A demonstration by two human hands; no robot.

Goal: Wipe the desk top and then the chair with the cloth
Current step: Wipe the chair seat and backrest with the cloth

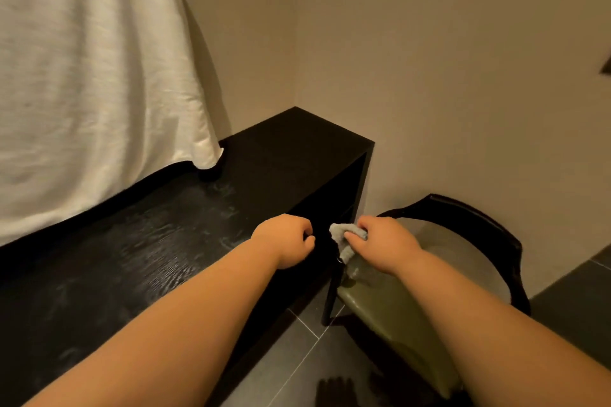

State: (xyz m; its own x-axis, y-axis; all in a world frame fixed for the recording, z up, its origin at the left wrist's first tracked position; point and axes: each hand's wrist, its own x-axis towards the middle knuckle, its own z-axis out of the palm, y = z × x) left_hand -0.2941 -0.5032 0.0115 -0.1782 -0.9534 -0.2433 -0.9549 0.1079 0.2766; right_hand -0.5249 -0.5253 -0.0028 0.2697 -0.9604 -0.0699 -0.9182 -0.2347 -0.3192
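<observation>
Small crumpled grey cloth (pixel 342 235) pinched in right hand (pixel 385 248) above olive-seated chair (pixel 390 314), centre frame, left hand (pixel 284 239) curled empty over black bench (pixel 165 241) edge

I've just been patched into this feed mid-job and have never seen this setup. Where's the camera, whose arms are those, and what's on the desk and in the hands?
There is no machine here. A person works with bare hands, and the single picture comes from a camera on their head, looking forward and down. The left hand is curled into a fist at the front edge of the desk, with nothing visible in it. The right hand grips a small grey cloth above the chair, which has a green seat and stands right of the desk. The black desk top shows streaks, and a white fabric hangs over its far left side.
</observation>
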